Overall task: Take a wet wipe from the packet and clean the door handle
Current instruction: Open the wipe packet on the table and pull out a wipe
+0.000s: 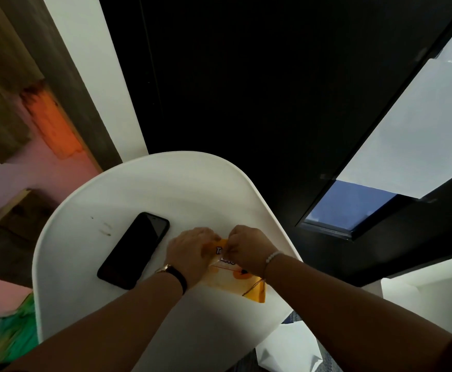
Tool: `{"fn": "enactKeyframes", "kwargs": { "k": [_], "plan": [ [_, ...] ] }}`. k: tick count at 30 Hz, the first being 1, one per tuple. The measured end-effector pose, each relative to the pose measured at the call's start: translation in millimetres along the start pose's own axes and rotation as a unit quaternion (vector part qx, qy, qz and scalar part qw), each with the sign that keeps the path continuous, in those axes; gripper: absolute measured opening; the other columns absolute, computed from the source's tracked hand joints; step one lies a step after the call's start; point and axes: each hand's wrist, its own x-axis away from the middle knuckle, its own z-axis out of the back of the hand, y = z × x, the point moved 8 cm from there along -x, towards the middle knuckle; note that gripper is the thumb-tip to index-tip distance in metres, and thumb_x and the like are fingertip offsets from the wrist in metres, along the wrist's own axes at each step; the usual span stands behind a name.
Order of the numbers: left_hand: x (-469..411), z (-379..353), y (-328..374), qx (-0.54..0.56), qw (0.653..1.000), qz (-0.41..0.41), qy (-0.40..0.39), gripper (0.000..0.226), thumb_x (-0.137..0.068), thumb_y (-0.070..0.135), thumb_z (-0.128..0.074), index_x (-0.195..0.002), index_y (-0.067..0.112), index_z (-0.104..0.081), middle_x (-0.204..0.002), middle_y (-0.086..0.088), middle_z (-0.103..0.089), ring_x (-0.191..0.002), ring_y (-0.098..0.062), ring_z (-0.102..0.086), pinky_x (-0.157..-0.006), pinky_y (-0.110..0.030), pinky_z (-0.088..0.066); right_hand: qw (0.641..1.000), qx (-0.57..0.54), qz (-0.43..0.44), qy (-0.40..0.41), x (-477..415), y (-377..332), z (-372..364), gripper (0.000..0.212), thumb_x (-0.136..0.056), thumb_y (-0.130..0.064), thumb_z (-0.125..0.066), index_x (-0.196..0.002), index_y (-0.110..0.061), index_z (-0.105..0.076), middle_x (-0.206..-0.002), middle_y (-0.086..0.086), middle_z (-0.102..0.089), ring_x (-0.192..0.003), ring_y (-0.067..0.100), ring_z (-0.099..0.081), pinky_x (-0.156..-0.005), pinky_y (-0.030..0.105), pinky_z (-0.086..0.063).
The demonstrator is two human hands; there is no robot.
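An orange and white wet wipe packet [235,280] lies flat on the white table [149,189], near its right edge. My left hand [190,251] presses down on the packet's left part and covers it. My right hand [246,248] pinches the packet's top at its far end with closed fingers. No wipe is visible outside the packet. The dark door [246,76] stands beyond the table; its handle is not in view.
A black phone [135,249] lies face up on the table, left of my hands. White paper or a bag [289,347] sits below the table at the lower right. A glass panel [407,124] is in the door at right.
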Motion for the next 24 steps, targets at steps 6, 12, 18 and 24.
{"fn": "enactKeyframes", "kwargs": {
  "k": [6, 12, 18, 24],
  "plan": [
    [0.2, -6.4, -11.5, -0.096, 0.995, -0.023, -0.005, 0.037, -0.075, 0.054, -0.035, -0.095, 0.044, -0.064, -0.111, 0.018, -0.067, -0.11, -0.02, -0.058, -0.088, -0.05, -0.032, 0.999, -0.013, 0.037, -0.036, -1.0, -4.1, 2.9, 0.021, -0.085, -0.027, -0.061, -0.096, -0.011, -0.07, -0.116, 0.006, -0.057, -0.102, 0.021, -0.054, -0.088, 0.029, -0.044],
    [-6.6, -9.0, -17.9, -0.099, 0.993, 0.019, -0.056, 0.04, -0.077, 0.058, -0.03, -0.109, 0.054, -0.055, -0.13, 0.028, -0.049, -0.131, -0.011, -0.031, -0.101, -0.045, -0.012, 0.995, -0.025, 0.068, -0.074, 2.4, -2.8, 7.1, 0.016, -0.083, -0.021, -0.065, -0.092, -0.009, -0.07, -0.116, 0.005, -0.058, -0.103, 0.02, -0.055, -0.087, 0.027, -0.043],
    [-7.6, -6.8, -11.0, -0.132, 0.989, -0.008, -0.063, 0.03, -0.087, 0.052, -0.037, -0.113, 0.052, -0.051, -0.133, 0.027, -0.047, -0.133, -0.014, -0.028, -0.1, -0.046, -0.009, 0.991, -0.007, 0.074, -0.107, 16.4, 4.0, 7.5, 0.019, -0.083, -0.021, -0.065, -0.097, -0.01, -0.071, -0.124, 0.003, -0.057, -0.109, 0.018, -0.053, -0.095, 0.028, -0.041],
    [-9.0, -8.2, -11.1, -0.158, 0.984, -0.032, -0.08, 0.045, -0.08, 0.057, -0.02, -0.117, 0.052, -0.047, -0.137, 0.026, -0.043, -0.135, -0.014, -0.025, -0.102, -0.05, -0.008, 0.99, 0.032, 0.098, -0.094, 25.7, -1.0, 8.8, 0.019, -0.084, -0.021, -0.063, -0.098, -0.01, -0.071, -0.122, 0.004, -0.057, -0.109, 0.018, -0.052, -0.09, 0.024, -0.04]
  ]
}}
